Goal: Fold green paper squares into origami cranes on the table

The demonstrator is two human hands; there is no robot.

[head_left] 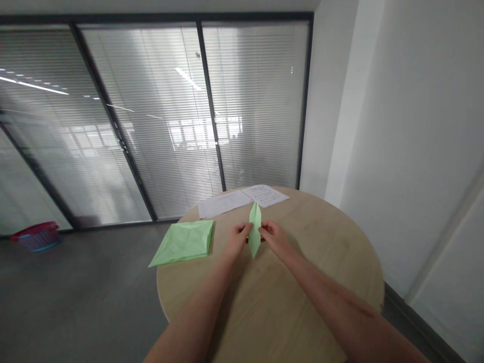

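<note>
Between my two hands is a narrow piece of folded green paper (255,229), long and pointed at both ends, with a split down its upper part. My left hand (239,238) pinches its left edge near the middle. Opposite, my right hand (273,237) grips the right edge, thumb toward me. The folded paper is held up over the round wooden table (321,262). Fingertips behind the paper are mostly hidden.
Creased green paper sheets (185,241) lie at the table's left edge, one corner overhanging. White sheets (227,202), one printed (266,195), lie at the far edge. A red and blue basket (38,237) stands on the floor, left. Glass partitions with blinds (257,101) rise behind.
</note>
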